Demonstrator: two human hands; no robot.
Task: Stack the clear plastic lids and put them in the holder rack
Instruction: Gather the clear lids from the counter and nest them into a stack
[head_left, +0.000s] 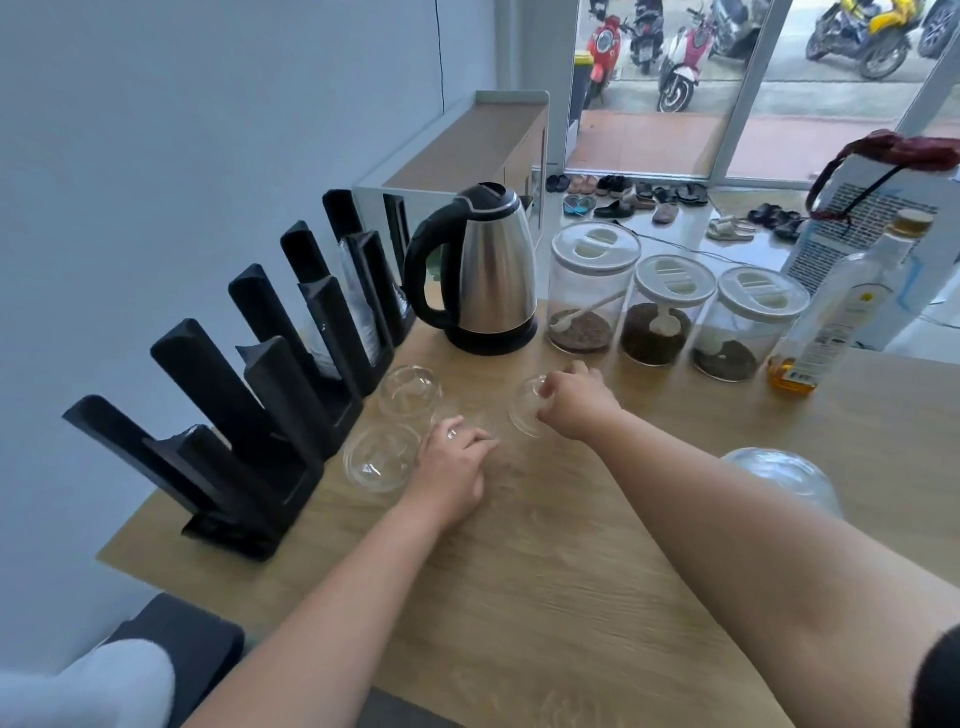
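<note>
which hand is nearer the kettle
The right hand. It grips a clear lid just in front of the kettle, slightly to its right. The left hand is farther toward the person, gripping another lid beside the holder rack.

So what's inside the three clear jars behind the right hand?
Each jar holds a low layer of dark grounds with a white scoop. White lids cover the tops; what the grounds are can't be told.

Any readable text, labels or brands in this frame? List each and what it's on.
None can be read.
White paper bag: block of dark print, too blurred.
Clear bottle: label with a yellow mark and small print, too small.
Kettle, three jars, holder rack: no visible text.
</note>
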